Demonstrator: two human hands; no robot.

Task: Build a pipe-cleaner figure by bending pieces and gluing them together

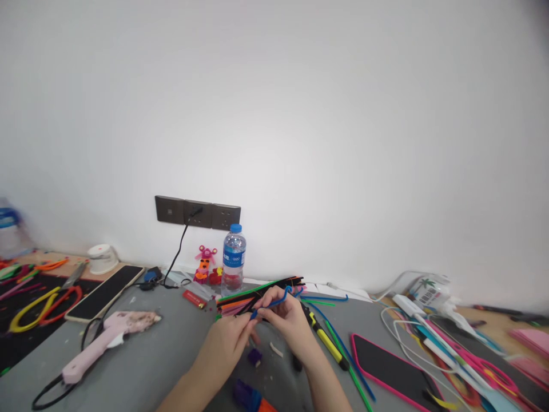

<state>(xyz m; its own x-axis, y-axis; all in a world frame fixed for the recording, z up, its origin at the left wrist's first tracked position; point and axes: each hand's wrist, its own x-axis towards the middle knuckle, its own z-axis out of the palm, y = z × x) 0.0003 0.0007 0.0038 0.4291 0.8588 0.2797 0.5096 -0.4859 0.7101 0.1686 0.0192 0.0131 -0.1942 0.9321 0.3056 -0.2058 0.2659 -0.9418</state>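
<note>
A blue pipe cleaner (281, 298) with a bent end is pinched between both hands above the grey mat (180, 349). My left hand (229, 337) grips it near its lower left end, fingers closed. My right hand (285, 320) holds it a little further along, thumb and fingertips pressed together. Beneath the hands lie a small purple piece (254, 357) and a whitish scrap (276, 349). Nearer to me is a purple, blue and orange object (251, 397), partly cut off by the frame. Behind the hands is a bundle of coloured pipe cleaners (240, 297).
A pink glue gun (109, 340) with a black cord lies left, beside a phone (107, 292) and scissors (47, 309). A water bottle (234, 260) stands at the wall. A yellow-black cutter (326, 337) and pink-cased phone (392, 372) lie right, near white cables (397, 337).
</note>
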